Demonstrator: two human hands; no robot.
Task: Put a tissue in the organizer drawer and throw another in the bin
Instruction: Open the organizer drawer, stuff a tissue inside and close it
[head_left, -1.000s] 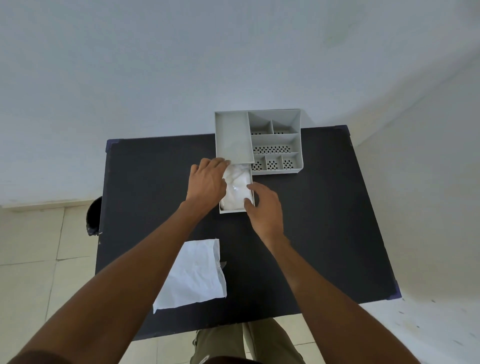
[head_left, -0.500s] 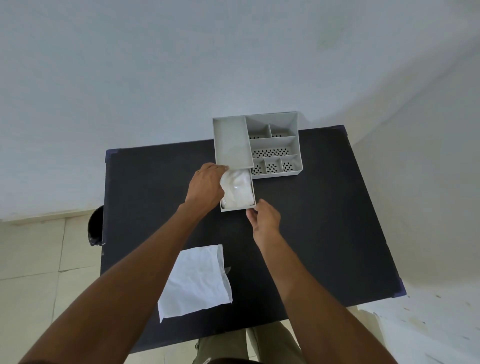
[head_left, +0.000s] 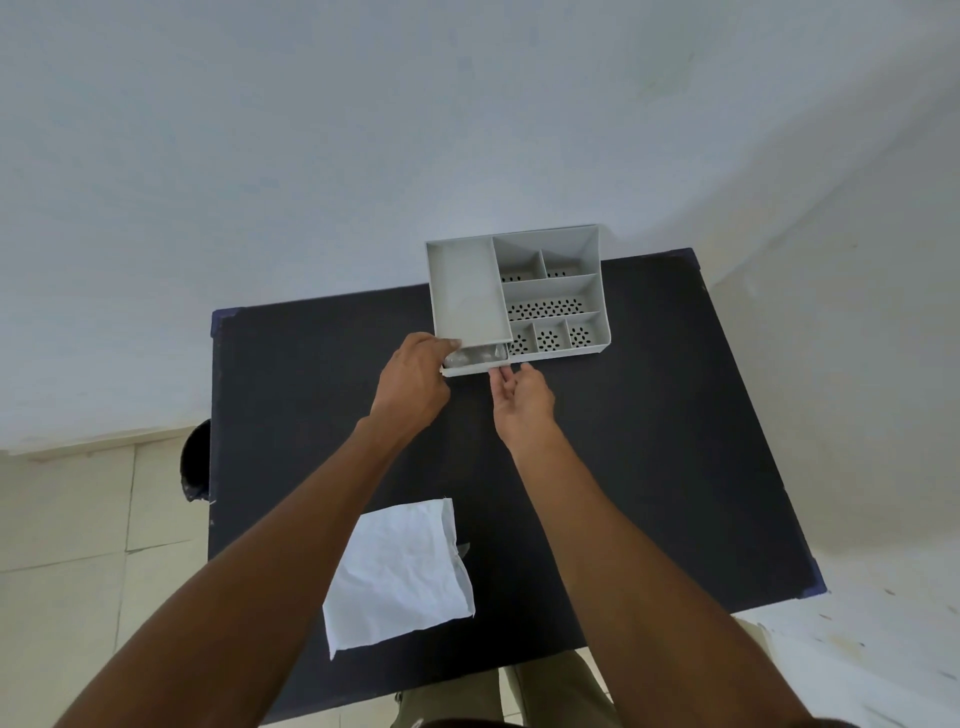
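A grey organizer (head_left: 550, 291) with several compartments stands at the far edge of the black table (head_left: 649, 441). Its drawer (head_left: 470, 368) sticks out only a little at the front left, and a strip of white tissue (head_left: 478, 356) shows inside it. My left hand (head_left: 415, 384) rests against the drawer's left corner, fingertips touching it. The fingers of my right hand (head_left: 522, 402) touch the drawer's front edge, holding nothing. A second white tissue (head_left: 397, 571) lies flat near the table's front edge, between my forearms.
A dark bin (head_left: 196, 460) stands on the tiled floor, partly hidden behind the table's left edge. White walls rise behind the table and to its right. My legs show below the front edge.
The drawer has slid most of the way into the organizer, hiding most of the tissue. Both hands have moved forward with it, the right hand going from its side to its front edge.
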